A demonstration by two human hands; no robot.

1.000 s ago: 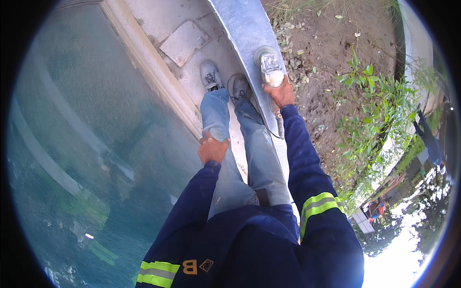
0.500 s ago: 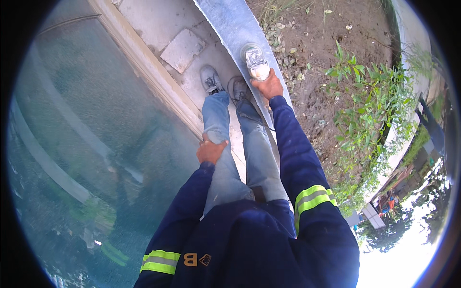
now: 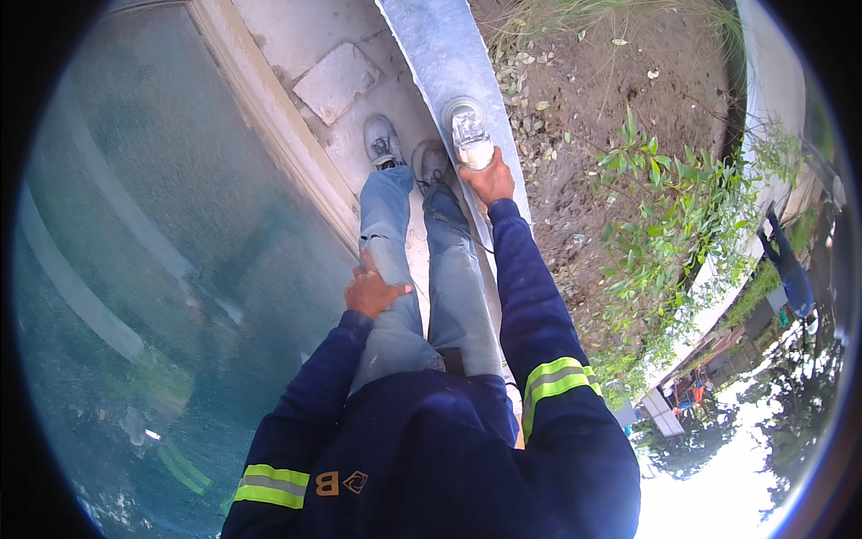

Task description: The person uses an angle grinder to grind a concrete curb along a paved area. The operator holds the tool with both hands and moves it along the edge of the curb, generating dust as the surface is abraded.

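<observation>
The right hand (image 3: 489,180) is closed around the rear body of a dusty, pale power tool (image 3: 471,137), thumb along its left side and the fingers bent over its right; the fingertips themselves are hidden beneath the tool, so I cannot tell how they end. Just ahead of these fingers, the tool's round head (image 3: 461,110) sits over the grey ledge (image 3: 438,45), which runs on beyond them and passes under the wrist. A dark cord (image 3: 479,238) shows behind the same fingers, to the left of the forearm

The left hand (image 3: 372,292) lies on the left trouser leg (image 3: 384,220) near the knee, its thumb spread well away from the fingers and pointing right; it carries no tool, and some of its fingertips are out of sight along the leg's outer side

Ahead of the left fingers are two dusty shoes (image 3: 382,139) and, past them, a loose flat slab (image 3: 337,83). To their left stretches a large glass pane (image 3: 171,234) with a pale frame (image 3: 269,112). Right of the right fingers lie bare soil (image 3: 620,99) and a leafy plant (image 3: 673,193)
</observation>
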